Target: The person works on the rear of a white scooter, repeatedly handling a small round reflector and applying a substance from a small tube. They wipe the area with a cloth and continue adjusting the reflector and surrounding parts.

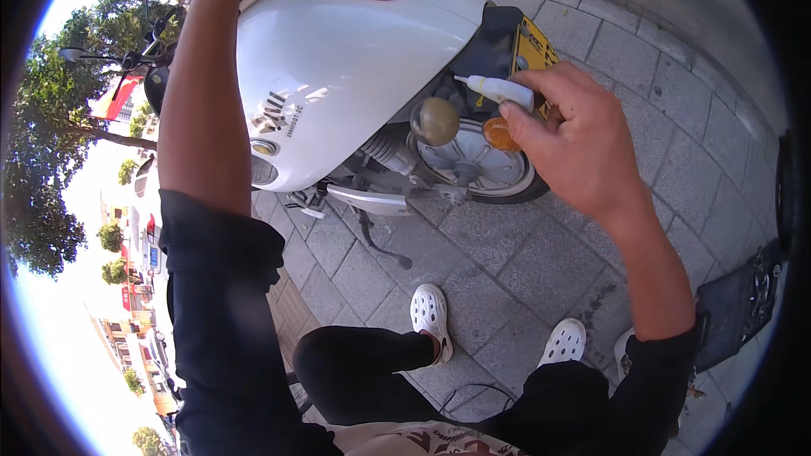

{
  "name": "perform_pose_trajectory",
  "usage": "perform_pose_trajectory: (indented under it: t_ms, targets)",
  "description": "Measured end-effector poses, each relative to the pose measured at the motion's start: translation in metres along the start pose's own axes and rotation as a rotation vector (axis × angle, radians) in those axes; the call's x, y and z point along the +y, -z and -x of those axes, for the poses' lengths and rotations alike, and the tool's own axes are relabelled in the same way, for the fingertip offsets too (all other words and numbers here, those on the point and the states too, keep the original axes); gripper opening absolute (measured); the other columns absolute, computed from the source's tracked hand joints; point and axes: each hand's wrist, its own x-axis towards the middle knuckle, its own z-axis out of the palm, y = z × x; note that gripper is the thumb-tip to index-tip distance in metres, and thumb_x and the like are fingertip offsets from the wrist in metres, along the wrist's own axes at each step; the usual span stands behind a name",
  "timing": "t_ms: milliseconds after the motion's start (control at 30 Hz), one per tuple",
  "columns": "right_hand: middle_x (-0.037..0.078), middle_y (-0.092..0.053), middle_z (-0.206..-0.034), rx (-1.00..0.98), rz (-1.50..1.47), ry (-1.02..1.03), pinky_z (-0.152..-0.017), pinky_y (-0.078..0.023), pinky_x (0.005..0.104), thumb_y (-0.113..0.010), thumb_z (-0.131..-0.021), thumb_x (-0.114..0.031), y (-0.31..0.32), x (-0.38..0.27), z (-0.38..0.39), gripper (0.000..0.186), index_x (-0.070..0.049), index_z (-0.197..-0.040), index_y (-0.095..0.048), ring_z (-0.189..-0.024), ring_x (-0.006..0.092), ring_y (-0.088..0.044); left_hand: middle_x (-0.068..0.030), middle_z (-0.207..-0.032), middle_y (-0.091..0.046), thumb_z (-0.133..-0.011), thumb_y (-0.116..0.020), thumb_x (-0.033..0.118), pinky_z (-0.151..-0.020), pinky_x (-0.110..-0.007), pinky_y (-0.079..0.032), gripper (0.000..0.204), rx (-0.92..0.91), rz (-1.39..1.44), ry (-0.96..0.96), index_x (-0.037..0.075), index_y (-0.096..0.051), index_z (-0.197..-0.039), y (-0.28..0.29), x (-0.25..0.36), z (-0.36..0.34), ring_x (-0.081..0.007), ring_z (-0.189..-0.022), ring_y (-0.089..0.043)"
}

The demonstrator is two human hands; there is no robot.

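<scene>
"How's the left arm [203, 101]?"
"Raised nearly straight, rolled sleeve at the elbow, running from 7 o'clock out past 11."
"And the left hand's fingers?"
"Can't tell; the hand is beyond the upper edge, past the white scooter [355, 76]."
"Where's the tube [504, 90]?"
"At 1 o'clock from the middle of the view, white, its thin nozzle aimed between 9 and 10. The plate [532, 44] sits at its 1 o'clock, the orange reflector [498, 133] at its 6."
"Who has it?"
"The right hand [583, 135], its forearm rising from 4 o'clock, back of the hand showing. Thumb and forefinger pinch the tube's blunt end; the other fingers curl in."
</scene>
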Motion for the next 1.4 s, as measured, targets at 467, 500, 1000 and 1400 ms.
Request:
perform_pose_trajectory:
  t_ms: [467, 500, 1000, 1400]
  targets:
    - [0.011, -0.070, -0.099, -0.042, 0.200, -0.072, -0.075, -0.053, 0.0359, -0.079, -0.093, -0.017, -0.014, -0.019, -0.023, 0.027, -0.001, -0.114, -0.079, -0.081, 0.0234, -0.067, -0.0315, -0.113, -0.076, -0.098, -0.070, 0.053, -0.097, -0.054, -0.057, 0.067, -0.018, -0.105, 0.074, -0.009, -0.066, -0.122, 0.013, 0.011, 0.019, -0.0464, -0.109, -0.074]
    - [0.014, -0.072, -0.100, -0.047, 0.200, -0.091, -0.079, -0.056, 0.0397, -0.078, -0.093, -0.020, -0.015, -0.021, -0.023, 0.027, -0.002, -0.113, -0.079, -0.086, 0.0301, -0.071, -0.0308, -0.114, -0.076, -0.098, -0.070, 0.053, -0.097, -0.053, -0.057, 0.066, -0.029, -0.115, 0.079, -0.009, -0.067, -0.122, 0.017, 0.013, 0.021, -0.0456, -0.109, -0.074]
    - [0.008, -0.070, -0.096, -0.076, 0.225, -0.125, -0.067, -0.051, 0.0303, -0.080, -0.093, -0.016, -0.018, -0.026, -0.024, 0.031, 0.002, -0.118, -0.079, -0.072, 0.0133, -0.063, -0.0270, -0.124, -0.076, -0.097, -0.069, 0.049, -0.101, -0.049, -0.060, 0.058, 0.091, -0.105, 0.013, -0.006, -0.077, -0.113, 0.007, -0.006, 0.027, -0.0404, -0.117, -0.074]
    - [0.001, -0.072, -0.085, -0.096, -0.046, -0.363, -0.063, -0.045, 0.0250, -0.081, -0.096, -0.019, -0.022, -0.039, -0.031, 0.033, 0.008, -0.115, -0.079, -0.072, 0.0042, -0.056, -0.0245, -0.123, -0.077, -0.098, -0.070, 0.046, -0.102, -0.048, -0.059, 0.054, 0.039, -0.088, 0.017, -0.005, -0.077, -0.116, 0.009, -0.006, 0.028, -0.0384, -0.117, -0.074]
